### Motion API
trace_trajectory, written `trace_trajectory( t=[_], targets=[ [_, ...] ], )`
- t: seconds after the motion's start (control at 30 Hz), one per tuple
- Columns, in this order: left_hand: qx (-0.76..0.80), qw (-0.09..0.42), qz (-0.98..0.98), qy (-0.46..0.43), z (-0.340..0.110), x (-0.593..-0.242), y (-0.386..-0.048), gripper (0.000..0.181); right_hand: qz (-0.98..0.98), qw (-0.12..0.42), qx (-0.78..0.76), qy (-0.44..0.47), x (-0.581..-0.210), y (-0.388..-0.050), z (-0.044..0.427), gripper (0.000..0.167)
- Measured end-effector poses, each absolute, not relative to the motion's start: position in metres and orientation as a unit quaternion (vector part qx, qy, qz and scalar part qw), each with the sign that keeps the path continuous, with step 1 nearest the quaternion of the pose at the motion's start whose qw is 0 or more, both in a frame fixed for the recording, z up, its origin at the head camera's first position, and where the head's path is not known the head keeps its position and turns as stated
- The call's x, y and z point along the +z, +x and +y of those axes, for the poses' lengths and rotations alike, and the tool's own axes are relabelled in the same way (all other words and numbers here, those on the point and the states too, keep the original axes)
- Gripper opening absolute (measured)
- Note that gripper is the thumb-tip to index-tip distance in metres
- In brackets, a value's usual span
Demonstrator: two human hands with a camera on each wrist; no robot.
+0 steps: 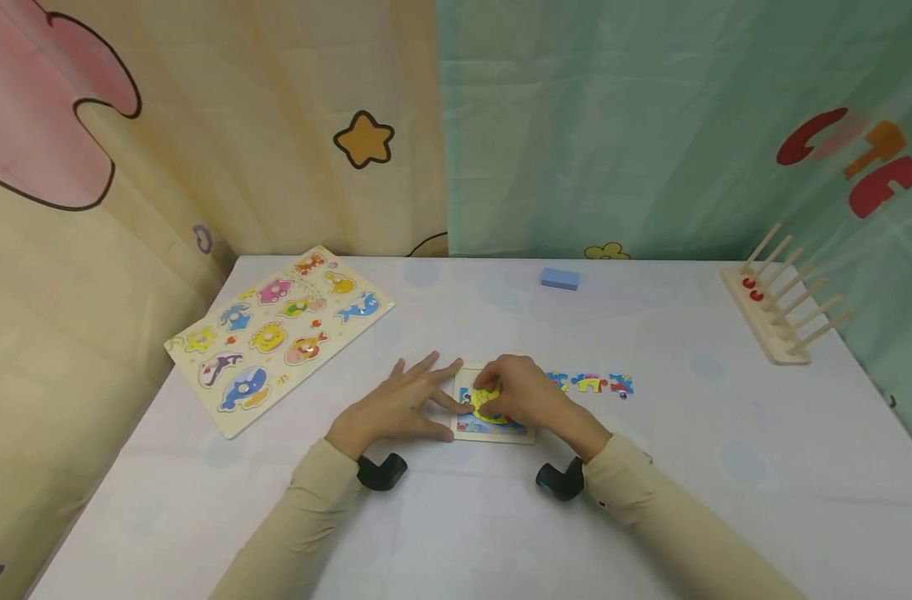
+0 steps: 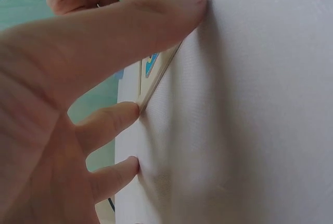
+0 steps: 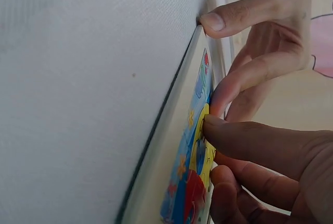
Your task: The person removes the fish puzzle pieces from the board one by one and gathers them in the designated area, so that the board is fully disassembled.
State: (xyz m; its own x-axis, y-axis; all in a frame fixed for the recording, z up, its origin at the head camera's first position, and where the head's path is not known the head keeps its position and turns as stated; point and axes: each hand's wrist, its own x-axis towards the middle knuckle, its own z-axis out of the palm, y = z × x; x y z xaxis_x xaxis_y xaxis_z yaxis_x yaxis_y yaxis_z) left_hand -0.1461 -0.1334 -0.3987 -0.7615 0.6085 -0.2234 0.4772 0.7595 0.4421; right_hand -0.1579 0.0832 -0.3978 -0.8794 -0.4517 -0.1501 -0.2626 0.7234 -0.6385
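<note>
A small framed puzzle board [image 1: 493, 437] lies flat in front of the person, with a yellow piece [image 1: 486, 403] at its picture area. My left hand [image 1: 407, 406] spreads its fingers along the board's left side, thumb at the near left corner and index fingertip by the yellow piece. From the right, my right hand [image 1: 534, 398] pinches the yellow piece between thumb and fingers. In the right wrist view the thumb [image 3: 250, 138] lies against the yellow piece [image 3: 200, 153] on the board [image 3: 171, 130]. Fingers hide part of the picture.
Several loose puzzle pieces [image 1: 589, 383] lie in a row right of the board. A large animal peg puzzle [image 1: 276, 333] is at the left, a blue block [image 1: 559, 279] at the back, and a wooden peg stand [image 1: 771, 325] with red beads at the right.
</note>
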Motion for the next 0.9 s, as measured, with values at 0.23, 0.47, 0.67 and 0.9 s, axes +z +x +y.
trace_trajectory(
  t=[0.23,0.47,0.67,0.9],
  targets=[
    [0.205,0.181,0.913,0.302,-0.136,-0.397,-0.147,0.04,0.929,0.147,-0.287,-0.179,-0.394,-0.158,0.08,0.028],
    [0.229,0.142,0.921,0.282,-0.14,-0.397,-0.155,0.052,0.936,0.154,-0.271,-0.162,-0.394,-0.158,0.077,0.028],
    [0.166,0.116,0.949,0.243,-0.132,-0.405,-0.156,0.078,0.936,0.158,-0.267,-0.164,-0.395,-0.157,0.076,0.028],
    [0.142,0.128,0.955,0.228,-0.126,-0.406,-0.156,0.079,0.939,0.155,-0.261,-0.161,-0.394,-0.157,0.077,0.028]
  ],
)
